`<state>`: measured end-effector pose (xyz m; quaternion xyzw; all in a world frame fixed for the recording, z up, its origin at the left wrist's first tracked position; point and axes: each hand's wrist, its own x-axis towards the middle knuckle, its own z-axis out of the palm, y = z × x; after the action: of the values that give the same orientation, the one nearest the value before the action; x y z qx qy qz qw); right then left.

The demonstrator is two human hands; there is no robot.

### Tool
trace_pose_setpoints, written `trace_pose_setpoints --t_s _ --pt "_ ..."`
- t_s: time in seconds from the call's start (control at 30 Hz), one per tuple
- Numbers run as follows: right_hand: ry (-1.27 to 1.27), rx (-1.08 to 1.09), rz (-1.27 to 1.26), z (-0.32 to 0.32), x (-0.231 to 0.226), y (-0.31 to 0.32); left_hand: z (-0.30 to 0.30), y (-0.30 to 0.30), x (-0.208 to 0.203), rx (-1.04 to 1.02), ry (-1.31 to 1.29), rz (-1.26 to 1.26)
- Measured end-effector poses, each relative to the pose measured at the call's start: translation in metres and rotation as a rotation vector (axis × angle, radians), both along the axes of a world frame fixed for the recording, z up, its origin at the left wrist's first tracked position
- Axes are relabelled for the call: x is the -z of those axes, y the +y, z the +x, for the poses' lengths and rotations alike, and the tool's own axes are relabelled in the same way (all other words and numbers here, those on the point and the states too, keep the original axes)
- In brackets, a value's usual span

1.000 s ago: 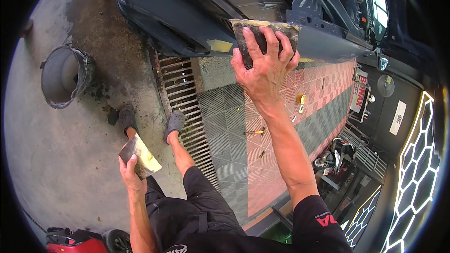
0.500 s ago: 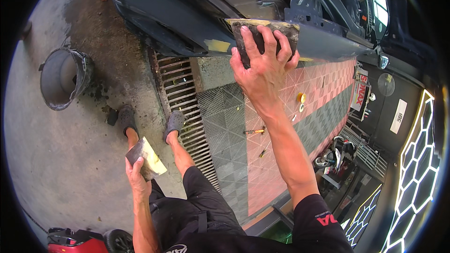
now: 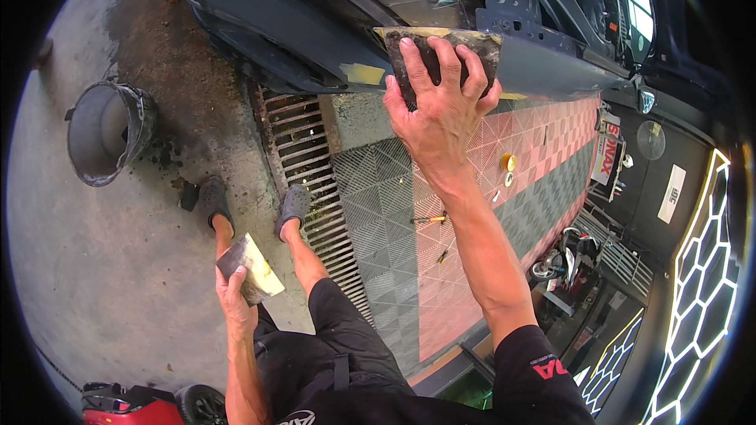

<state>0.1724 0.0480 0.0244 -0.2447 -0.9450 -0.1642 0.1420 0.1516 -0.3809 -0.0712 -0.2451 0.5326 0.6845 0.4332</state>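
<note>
Bucket (image 3: 142, 130) and drain grate (image 3: 298, 131) flank the shoes (image 3: 214, 198); hands (image 3: 441, 122) hold flat pieces (image 3: 258, 271).

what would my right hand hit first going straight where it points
Probably the dark car, just beyond the dark pad that the right hand holds; exact depth is unclear.

Left of the drain grate (image 3: 326, 208) is a bucket (image 3: 142, 122); right, floor tiles (image 3: 378, 212); beyond, a car (image 3: 276, 31).

Smooth painted car panel (image 3: 551, 63), rough mottled pad (image 3: 421, 46), matt plastic-looking bucket (image 3: 98, 127); metal-looking grate (image 3: 307, 146), stained concrete floor (image 3: 134, 267)
</note>
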Motion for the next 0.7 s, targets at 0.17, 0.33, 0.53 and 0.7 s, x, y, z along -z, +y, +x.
trace_pose_setpoints --t_s 0.17,0.33,0.53,0.7 --pt "-0.019 0.005 -0.003 -0.001 -0.003 -0.002 0.001 -0.001 -0.001 0.038 0.006 0.0" --pt "-0.038 0.037 -0.004 0.0 -0.005 -0.005 0.002 -0.004 0.002 0.037 0.004 0.006" --pt "-0.048 0.044 -0.026 0.004 -0.006 -0.01 0.003 -0.003 0.0 -0.017 0.014 -0.005" --pt "-0.019 0.02 0.007 -0.001 -0.005 -0.007 0.003 -0.004 0.002 0.016 0.004 0.004"
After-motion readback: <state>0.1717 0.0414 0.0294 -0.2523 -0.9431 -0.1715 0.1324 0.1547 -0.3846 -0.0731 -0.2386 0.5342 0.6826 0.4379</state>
